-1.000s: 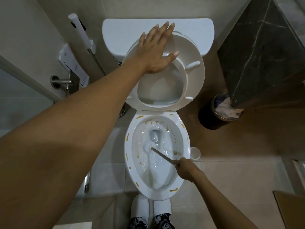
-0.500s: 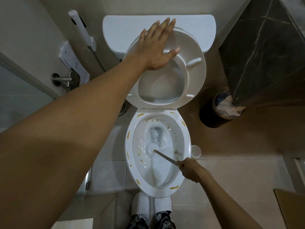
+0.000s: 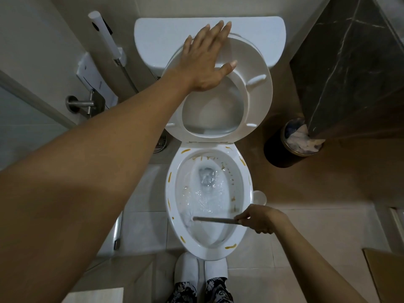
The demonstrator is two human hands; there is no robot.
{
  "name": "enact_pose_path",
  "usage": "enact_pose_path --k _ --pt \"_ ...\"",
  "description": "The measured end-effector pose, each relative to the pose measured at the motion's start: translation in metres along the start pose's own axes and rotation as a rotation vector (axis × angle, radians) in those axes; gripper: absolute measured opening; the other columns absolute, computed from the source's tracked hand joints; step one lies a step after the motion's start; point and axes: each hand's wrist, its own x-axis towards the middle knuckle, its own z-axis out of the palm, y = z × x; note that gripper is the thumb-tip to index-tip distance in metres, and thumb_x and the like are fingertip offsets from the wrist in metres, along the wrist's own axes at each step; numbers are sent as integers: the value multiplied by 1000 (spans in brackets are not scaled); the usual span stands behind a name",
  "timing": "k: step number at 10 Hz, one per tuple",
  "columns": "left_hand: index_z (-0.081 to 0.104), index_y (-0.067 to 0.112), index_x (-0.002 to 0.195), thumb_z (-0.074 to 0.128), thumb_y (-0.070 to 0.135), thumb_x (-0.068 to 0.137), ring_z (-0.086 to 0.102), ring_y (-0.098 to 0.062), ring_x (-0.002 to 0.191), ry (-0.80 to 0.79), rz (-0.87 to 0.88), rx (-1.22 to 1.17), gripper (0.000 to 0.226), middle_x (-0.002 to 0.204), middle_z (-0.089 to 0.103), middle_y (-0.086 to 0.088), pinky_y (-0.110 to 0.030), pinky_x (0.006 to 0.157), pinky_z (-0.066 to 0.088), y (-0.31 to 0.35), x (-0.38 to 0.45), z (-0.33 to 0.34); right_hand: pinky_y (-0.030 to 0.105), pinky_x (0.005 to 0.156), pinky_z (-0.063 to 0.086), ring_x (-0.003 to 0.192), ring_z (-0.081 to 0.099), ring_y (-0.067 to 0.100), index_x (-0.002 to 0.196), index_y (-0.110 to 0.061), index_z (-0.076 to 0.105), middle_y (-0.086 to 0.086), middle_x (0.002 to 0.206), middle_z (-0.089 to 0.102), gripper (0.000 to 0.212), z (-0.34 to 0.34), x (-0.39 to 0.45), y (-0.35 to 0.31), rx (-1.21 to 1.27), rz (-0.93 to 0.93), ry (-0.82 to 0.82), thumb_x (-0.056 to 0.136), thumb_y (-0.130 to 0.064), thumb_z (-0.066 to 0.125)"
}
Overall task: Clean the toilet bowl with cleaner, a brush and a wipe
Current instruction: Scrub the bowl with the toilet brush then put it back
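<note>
Left hand (image 3: 206, 62) — fingers straight, pressed flat on the raised toilet seat (image 3: 258, 92). Right hand (image 3: 262, 218) — clamped on the toilet brush (image 3: 215, 219) handle, bristles against the toilet bowl (image 3: 246, 232) wall.

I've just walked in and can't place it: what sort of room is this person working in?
A bathroom, most likely in a home or hotel. It has a toilet bowl with its seat raised, a hand-held bidet sprayer on the wall, and a small waste bin on the tiled floor.
</note>
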Motion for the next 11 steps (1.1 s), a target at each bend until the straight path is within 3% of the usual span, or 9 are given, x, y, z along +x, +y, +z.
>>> enact_pose_path --k 3,5,6,7,8,9,11 --pt "-4 22 152 30 56 96 -4 -25 147 4 -4 1 74 160 -3 -1 -50 116 0 -1 1 0 19 42 30 50 34 11 135 -44 49 -4 67 43 37 7 17 2 123 -15 67 99 -38 46" --pt "-4 23 152 30 55 96 -4 -24 147 4 -8 -8 73 160 -3 0 -50 116 -1 0 0 -1 15 43 34 49 41 7 131 -35 57 -9 65 49 34 -20 4 -7 -128 -8 33 99 -31 49" --pt "-4 23 152 30 55 96 -4 -24 147 2 -10 -7 73 160 -3 -1 -50 117 -1 1 0 -2 16 43 33 52 41 8 131 -35 57 -9 75 52 34 -12 14 -14 -91 -38 99 100 -32 46" --pt "-4 22 152 30 55 96 -4 -24 147 2 -10 -2 73 160 -3 -1 -50 117 -1 0 0 -1 17 48 38 58 44 9 132 -32 56 -8 85 54 34 -5 17 -16 -131 -33 116 99 -33 46" --pt "-4 23 152 30 55 96 -4 -24 147 6 -11 -1 73 160 -3 -1 -50 117 -1 0 0 0 24 65 48 63 51 8 127 -28 60 -9 77 56 35 -18 12 -13 -239 38 61 94 -34 54" --pt "-4 23 152 30 55 96 -4 -24 147 5 -11 -3 73 160 -3 0 -49 117 -1 0 0 -1 21 61 46 56 49 5 129 -31 59 -14 70 53 34 -32 9 -15 -342 70 30 95 -33 54" --pt "-3 22 152 30 56 96 -4 -24 147 1 -6 -1 73 160 -3 -1 -50 116 -1 -1 0 -1 21 54 39 56 44 6 127 -27 61 -7 79 56 34 -24 11 -18 -333 63 74 94 -34 53"
